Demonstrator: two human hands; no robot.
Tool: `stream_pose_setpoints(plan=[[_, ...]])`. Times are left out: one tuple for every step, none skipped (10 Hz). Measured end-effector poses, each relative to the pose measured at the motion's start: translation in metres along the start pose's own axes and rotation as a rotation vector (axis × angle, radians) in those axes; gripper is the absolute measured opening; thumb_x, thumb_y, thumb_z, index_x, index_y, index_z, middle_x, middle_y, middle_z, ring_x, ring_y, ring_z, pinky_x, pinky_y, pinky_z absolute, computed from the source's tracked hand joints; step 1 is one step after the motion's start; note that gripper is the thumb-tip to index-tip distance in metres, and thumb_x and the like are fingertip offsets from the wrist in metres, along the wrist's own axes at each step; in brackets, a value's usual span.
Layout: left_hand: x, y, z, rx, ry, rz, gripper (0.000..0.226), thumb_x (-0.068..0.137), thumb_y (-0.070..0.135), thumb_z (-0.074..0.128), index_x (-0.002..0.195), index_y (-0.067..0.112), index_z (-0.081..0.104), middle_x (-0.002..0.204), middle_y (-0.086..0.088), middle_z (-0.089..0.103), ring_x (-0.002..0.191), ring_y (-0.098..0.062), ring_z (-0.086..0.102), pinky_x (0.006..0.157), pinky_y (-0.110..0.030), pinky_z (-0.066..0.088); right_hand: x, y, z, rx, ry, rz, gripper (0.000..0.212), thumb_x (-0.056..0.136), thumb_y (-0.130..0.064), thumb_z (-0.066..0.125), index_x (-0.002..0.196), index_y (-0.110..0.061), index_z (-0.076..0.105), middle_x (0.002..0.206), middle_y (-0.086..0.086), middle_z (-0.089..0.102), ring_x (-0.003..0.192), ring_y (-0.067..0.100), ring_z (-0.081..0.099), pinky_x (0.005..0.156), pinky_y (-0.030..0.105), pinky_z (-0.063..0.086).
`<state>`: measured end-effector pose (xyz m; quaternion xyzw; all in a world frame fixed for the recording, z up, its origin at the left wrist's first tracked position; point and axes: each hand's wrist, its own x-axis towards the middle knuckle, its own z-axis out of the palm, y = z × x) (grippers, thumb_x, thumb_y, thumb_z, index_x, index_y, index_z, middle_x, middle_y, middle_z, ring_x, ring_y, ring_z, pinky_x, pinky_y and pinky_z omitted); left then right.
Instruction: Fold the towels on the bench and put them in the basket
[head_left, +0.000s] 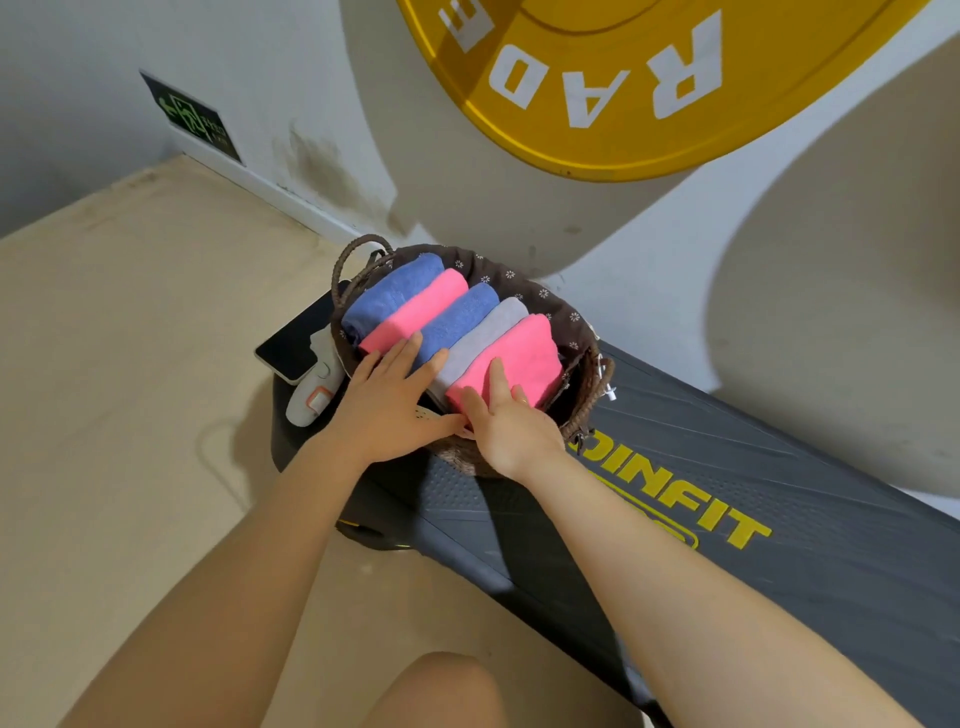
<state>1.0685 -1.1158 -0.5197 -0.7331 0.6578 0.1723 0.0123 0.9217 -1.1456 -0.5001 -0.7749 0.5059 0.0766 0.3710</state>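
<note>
A brown woven basket (584, 410) with a dark flowered lining stands at the left end of a black bench (779, 519). Several folded towels stand side by side in it: blue (389, 293), pink (421, 312), blue (460, 322), grey (491, 332) and pink (524, 353). My left hand (389, 405) lies flat with straight fingers on the near ends of the left pink and middle blue towels. My right hand (506, 415) presses on the near end of the right pink towel, fingers extended.
A dark tablet (296, 338) and a white handheld device (311, 395) lie on the bench end, left of the basket. A large yellow weight plate (623, 104) is painted on the wall behind. Beige floor lies to the left. My knee shows at the bottom.
</note>
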Motion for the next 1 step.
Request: stream_pose_setpoints(plan=[[-0.0103,0.0026,-0.0072,-0.054,0.063,0.036,0.076,0.088,0.052,0.048,0.148,0.024,0.01,0.158,-0.004,0.004,0.145,-0.022,0.003,0.117,-0.039,0.007,-0.0199,0.0075,-0.0044,0.206,0.157,-0.067,0.057,0.1,-0.034,0.032,0.148,-0.009,0.015,0.157,0.013,0.015,0.144,0.029,0.017,0.116,0.037,0.02]])
